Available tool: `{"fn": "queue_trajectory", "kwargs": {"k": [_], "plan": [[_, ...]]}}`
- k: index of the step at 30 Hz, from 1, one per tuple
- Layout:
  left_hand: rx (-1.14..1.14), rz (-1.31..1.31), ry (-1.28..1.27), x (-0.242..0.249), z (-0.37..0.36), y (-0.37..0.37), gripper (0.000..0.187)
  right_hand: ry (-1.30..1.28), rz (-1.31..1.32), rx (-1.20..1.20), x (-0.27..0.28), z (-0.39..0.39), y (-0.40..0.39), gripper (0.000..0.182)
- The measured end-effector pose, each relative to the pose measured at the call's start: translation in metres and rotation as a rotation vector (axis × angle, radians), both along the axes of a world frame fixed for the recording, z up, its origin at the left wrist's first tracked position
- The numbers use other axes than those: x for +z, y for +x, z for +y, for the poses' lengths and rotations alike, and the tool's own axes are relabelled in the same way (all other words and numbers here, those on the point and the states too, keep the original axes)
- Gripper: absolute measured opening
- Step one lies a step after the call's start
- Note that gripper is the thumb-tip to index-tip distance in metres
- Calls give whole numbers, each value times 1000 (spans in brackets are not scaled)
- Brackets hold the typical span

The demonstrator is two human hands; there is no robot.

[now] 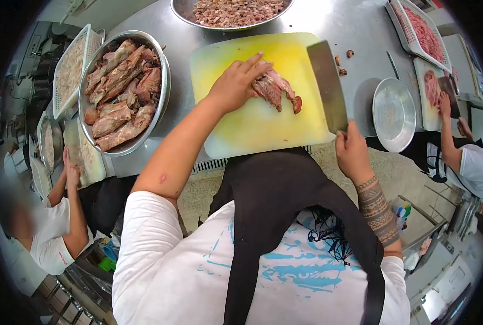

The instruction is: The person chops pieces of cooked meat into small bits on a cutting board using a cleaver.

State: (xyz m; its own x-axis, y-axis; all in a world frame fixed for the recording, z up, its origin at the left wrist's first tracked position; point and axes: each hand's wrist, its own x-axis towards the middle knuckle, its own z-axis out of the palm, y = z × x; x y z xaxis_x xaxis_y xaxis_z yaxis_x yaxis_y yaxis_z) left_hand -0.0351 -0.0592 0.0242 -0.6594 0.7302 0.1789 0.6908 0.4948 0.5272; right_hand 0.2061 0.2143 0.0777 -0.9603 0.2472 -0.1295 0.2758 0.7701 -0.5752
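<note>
At the upper middle of the frame, I noted the left hand (239, 84) first: fingers laid over the near end of a piece of meat (277, 92), slightly parted. Thumb hidden; I could not tell whether it pinched. The hold was probably meant to steady the meat, its free ends pointing toward the blade side.

Right hand (354, 149), right of centre: fingers curled closed around the handle of a cleaver (328, 81). Blade reached over the right edge of the cutting board (241, 132), apart from meat and left fingers, seemingly for safe clearance. Whether it touched the board, I could not tell.

The meat lay on the board's upper middle, presumably to leave working room all round.

Farther out, upper left: a metal bowl (165, 97) of larger meat pieces, on the left hand's side, likely for easy reach. Top centre: a bowl of chopped meat (239, 12), just beyond the board. Right: a round pan (394, 114), near the cleaver.
</note>
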Motion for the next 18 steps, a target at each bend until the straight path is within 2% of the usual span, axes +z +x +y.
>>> {"fn": "queue_trajectory", "kwargs": {"k": [2, 3, 5, 6, 8, 12, 15, 17, 18], "plan": [[-177, 197, -132, 5, 4, -5, 70, -24, 2, -44, -9, 6, 16, 18], [-180, 200, -136, 7, 5, -5, 70, 21, 9, -53, -13, 7, 22, 18], [-264, 300, -235, 12, 5, -6, 54, 60, 21, -66, -24, 7, 32, 19], [-269, 305, -239, 12, 6, -6, 54, 87, 8, -66, -29, 5, 35, 20], [-330, 191, -378, 8, 5, -2, 34, 107, -1, -70, -35, 5, 38, 20], [-327, 166, -332, 4, 5, 5, 22, 122, -32, -43, -28, 6, 33, 19], [-185, 84, -438, 15, -8, 26, 29, 78, -9, -18, -29, 11, 35, 19], [313, -366, -132, 21, -25, 44, 44, 41, 23, -2, -28, 11, 33, 19], [324, -367, -140, 14, -35, 43, 44, -23, 25, 15, -20, 8, 31, 19]]}}
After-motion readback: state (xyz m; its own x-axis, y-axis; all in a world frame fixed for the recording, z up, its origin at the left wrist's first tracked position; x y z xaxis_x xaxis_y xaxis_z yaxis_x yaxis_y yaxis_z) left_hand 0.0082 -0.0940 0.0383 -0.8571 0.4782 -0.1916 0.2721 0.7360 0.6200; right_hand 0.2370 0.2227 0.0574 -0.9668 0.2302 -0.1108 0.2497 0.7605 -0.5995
